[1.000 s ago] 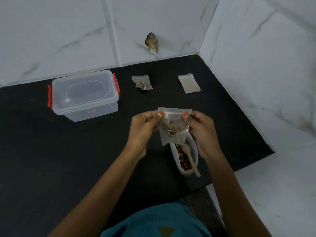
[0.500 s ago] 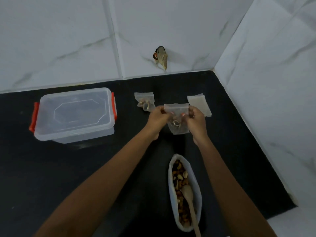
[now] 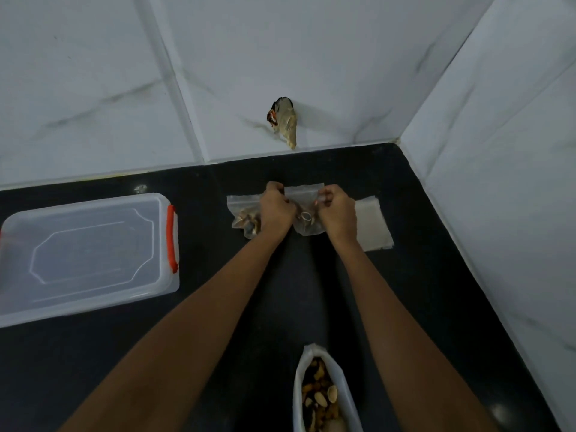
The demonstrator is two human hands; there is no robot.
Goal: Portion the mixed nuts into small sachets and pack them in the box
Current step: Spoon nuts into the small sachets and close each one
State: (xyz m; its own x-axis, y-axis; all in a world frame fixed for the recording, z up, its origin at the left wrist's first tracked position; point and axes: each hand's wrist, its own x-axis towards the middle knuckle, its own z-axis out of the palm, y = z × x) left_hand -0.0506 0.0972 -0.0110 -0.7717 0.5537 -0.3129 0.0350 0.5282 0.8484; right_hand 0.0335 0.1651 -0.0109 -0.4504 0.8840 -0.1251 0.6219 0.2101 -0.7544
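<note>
Hands work together at the far side of the black stone countertop (image 3: 46, 369), near the corner of the white marble-tiled walls (image 3: 93, 88). The left hand (image 3: 277, 210) and the right hand (image 3: 338, 213) each pinch an upper corner of a small clear plastic sachet (image 3: 304, 194) with a few nuts in its bottom. Both hands have their fingers curled in tight and hold the sachet between them. Whether it rests on the counter or hangs just above it, I cannot tell. Just left of it, partly under the left hand, lies a second clear sachet holding nuts (image 3: 241, 213). Just right of the right hand lies a flat pile of empty clear sachets (image 3: 372, 226). The rectangular clear plastic box with orange latches (image 3: 84, 254) sits well to the left, its lid on. Near the bottom edge, between the forearms, stands an open white bag of mixed nuts (image 3: 324, 394). A crumpled brownish wrapper (image 3: 285, 126) is stuck in the back wall beyond the hands.
</note>
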